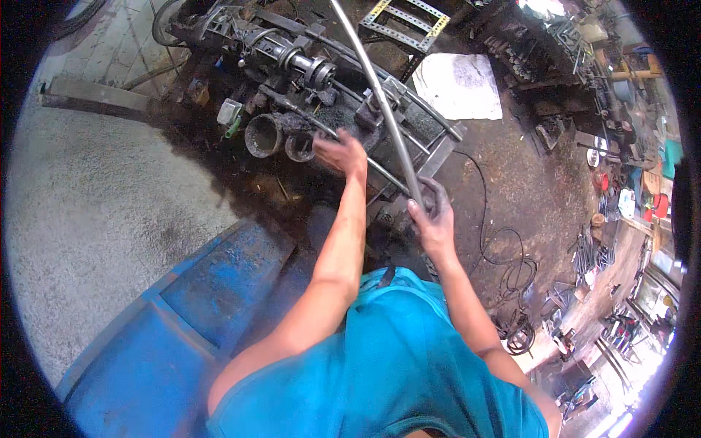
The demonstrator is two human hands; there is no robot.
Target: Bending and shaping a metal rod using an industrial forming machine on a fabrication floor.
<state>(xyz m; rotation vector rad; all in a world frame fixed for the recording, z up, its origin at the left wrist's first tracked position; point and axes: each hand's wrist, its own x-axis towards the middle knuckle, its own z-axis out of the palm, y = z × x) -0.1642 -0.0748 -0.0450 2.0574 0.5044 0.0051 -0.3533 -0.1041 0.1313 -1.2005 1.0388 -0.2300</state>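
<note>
My right hand [434, 212] is closed around the lower end of a long, grey metal rod [381, 102]. The rod slants up and to the left, over the lathe's right part, and leaves the picture at the top. At the near side of the greasy lathe [296, 62], my left hand [340, 152] has its fingers apart, close to a dark bar on the machine. Whether its fingertips touch that bar, I cannot tell. Two round metal rings [263, 136] sit just left of this hand, with a chuck [319, 74] farther back.
A blue metal cabinet [182, 306] stands at my left. Behind the lathe are a white sheet [460, 86] and a perforated metal frame [406, 23]. A black cable [485, 197] trails over the dirty floor to the right. Tools and scrap crowd the right side.
</note>
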